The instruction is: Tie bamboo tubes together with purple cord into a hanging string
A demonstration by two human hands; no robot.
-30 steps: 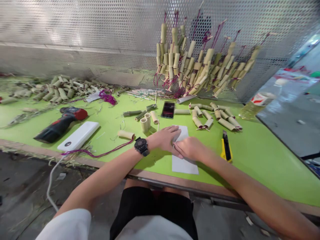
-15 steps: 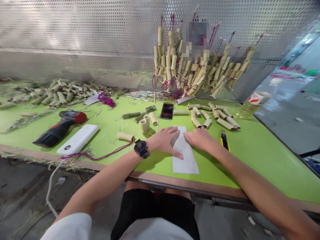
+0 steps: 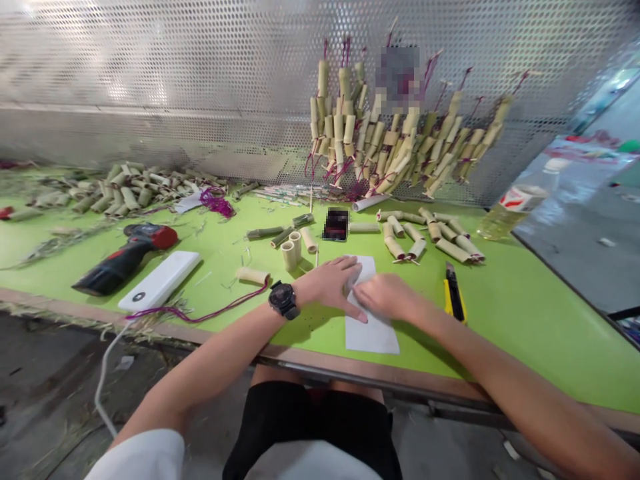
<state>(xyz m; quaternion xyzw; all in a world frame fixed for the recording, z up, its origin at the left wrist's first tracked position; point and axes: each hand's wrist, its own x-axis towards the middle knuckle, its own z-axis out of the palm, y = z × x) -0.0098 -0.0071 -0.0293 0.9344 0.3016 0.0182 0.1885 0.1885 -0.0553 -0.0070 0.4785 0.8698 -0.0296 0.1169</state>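
A white sheet of paper (image 3: 371, 333) lies on the green table near its front edge. My left hand (image 3: 334, 283), below a black watch (image 3: 283, 299), rests on the paper's left side with fingers spread and thumb apart. On the paper's upper middle is my right hand (image 3: 384, 295), its fingers curled together and slightly blurred; whether they hold anything is hidden. A yellow and black cutter (image 3: 455, 295) lies to the right of the paper. Behind my left hand, two short bamboo tubes (image 3: 289, 256) stand upright.
A drill (image 3: 125, 259), a white power bank (image 3: 159, 281) and a bamboo pile (image 3: 123, 190) are at the left. Strung bamboo pieces (image 3: 453, 241) lie back right, near a bottle (image 3: 515, 207). More bamboo strings (image 3: 395, 147) hang on the perforated metal wall. A phone (image 3: 335, 224) lies mid-table.
My right hand has moved left and slightly toward me across the paper, closer to my left hand. My left hand stays on the paper. The view has shifted slightly.
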